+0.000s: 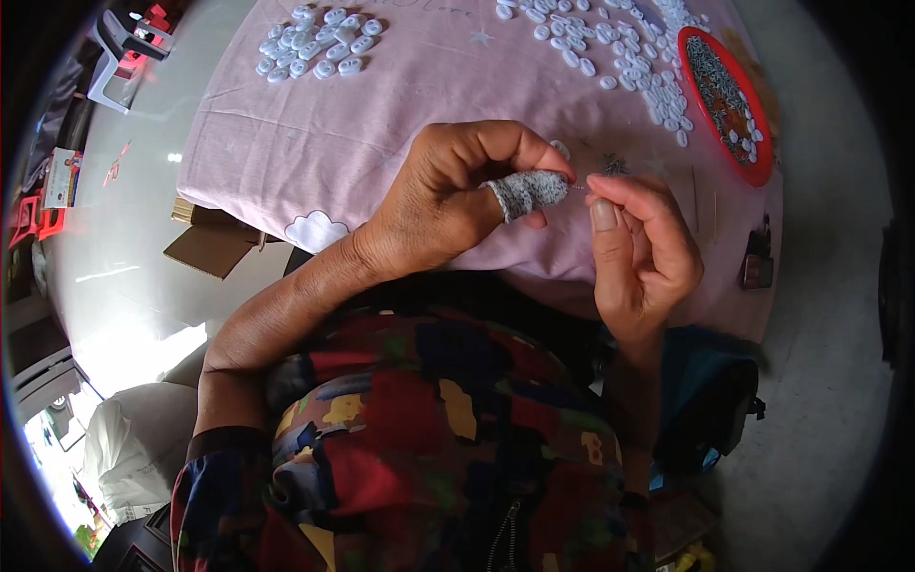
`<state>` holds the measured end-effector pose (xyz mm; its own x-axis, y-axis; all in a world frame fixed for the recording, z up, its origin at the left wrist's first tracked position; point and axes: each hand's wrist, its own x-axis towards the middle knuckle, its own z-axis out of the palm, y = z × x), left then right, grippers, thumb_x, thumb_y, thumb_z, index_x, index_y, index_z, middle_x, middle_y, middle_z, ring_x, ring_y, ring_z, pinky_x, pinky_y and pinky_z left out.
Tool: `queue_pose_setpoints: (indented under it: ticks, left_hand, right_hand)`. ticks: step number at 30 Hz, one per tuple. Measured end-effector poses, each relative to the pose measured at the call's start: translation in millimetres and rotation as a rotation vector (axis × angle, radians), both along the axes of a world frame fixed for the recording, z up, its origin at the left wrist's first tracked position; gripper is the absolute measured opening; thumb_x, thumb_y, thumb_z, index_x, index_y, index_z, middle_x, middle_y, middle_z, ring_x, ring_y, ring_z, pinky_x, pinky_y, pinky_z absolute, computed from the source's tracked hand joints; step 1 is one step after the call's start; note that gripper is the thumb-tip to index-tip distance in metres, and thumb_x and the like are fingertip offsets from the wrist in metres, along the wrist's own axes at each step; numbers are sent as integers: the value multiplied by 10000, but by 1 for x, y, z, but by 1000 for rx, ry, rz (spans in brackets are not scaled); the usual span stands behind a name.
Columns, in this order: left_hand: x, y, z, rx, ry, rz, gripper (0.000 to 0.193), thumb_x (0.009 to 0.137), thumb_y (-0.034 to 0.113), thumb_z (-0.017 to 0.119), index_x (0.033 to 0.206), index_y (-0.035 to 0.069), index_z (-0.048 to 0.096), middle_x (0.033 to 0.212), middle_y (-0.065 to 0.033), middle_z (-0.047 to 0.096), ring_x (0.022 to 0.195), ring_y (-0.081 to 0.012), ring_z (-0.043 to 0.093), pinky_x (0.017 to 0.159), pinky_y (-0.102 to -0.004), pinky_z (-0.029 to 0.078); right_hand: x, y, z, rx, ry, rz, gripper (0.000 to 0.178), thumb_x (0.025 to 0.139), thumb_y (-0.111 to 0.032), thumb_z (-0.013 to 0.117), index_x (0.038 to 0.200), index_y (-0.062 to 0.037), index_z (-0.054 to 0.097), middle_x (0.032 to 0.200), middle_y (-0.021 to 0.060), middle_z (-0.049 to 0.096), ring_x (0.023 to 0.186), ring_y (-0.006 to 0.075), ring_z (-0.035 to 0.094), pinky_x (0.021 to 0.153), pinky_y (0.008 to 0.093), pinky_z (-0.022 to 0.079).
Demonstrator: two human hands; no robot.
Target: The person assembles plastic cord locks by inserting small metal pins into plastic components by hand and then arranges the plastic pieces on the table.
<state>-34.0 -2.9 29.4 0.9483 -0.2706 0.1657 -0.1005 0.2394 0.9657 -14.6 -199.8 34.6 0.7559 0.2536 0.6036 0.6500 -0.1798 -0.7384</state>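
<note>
My left hand is above the near part of the table, with a grey knitted cover over its thumb. Its thumb and index finger pinch together on a thin, small metal piece whose end sticks out. My right hand faces it, thumb and index fingertips close together beside that end; anything between them is too small to make out. A whitish oval piece shows just behind the left index finger. Past the fingertips lies a little heap of small metal pieces on the pink cloth.
White oval pieces form a group at the far left and a wider spread at the far right. A red oval tray holds small metal pieces and several white ovals. Thin sticks and a dark object lie near the right edge.
</note>
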Motion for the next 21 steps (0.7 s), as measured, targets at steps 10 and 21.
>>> queue_pose_setpoints:
  ticks: [10, 21]
  left_hand:
    - [1, -5, -5, -26, 54, 4, 308, 819, -179, 456, 1051, -70, 625, 963, -88, 658, 846, -125, 628, 737, -245, 535]
    - [12, 9, -18, -1, 145, 100, 104, 937, 54, 595, 978, -34, 634, 818, -10, 624, 713, -51, 562, 645, -198, 458]
  right_hand:
    - [-4, 8, 3, -252, -206, -116, 176, 773, 38, 710, 938, -15, 681, 842, 88, 669, 703, 211, 622, 560, 299, 480]
    - [28, -10, -4, -326, 34, -117, 145, 857, -38, 672, 999, -26, 699, 861, 61, 674, 665, 110, 583, 583, 248, 454]
